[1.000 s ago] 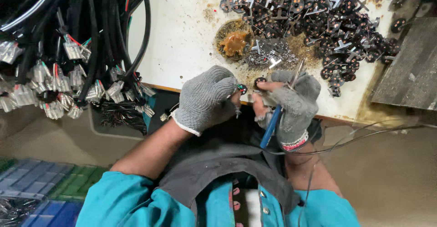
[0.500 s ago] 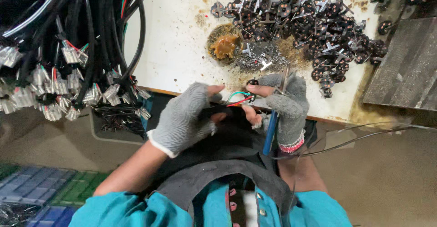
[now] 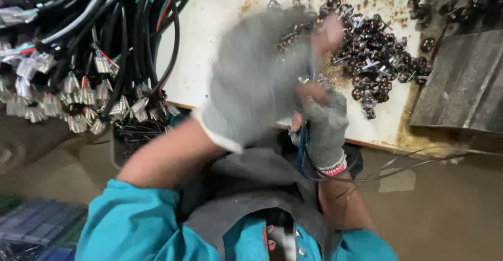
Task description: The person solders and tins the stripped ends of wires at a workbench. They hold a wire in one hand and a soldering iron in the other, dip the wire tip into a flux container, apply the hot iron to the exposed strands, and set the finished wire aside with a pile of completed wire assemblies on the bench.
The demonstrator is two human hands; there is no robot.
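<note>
Grey knitted glove on our left hand (image 3: 257, 78) is blurring above the white stained worktable (image 3: 220, 20); its grip we cannot tell. Our right hand (image 3: 325, 130) is clenching thin wires (image 3: 303, 146) at the table edge, near the pile of small dark metal parts (image 3: 377, 57). We are judging the step as handling one wire piece; the next move is calling for a steady left hand.

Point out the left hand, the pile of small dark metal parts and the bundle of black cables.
left hand (image 3: 259, 78), head view, on the back of its blurred grey glove.
pile of small dark metal parts (image 3: 374, 57), head view, near the pile's middle.
bundle of black cables (image 3: 112, 36), head view, on the black sheathed strands.
</note>
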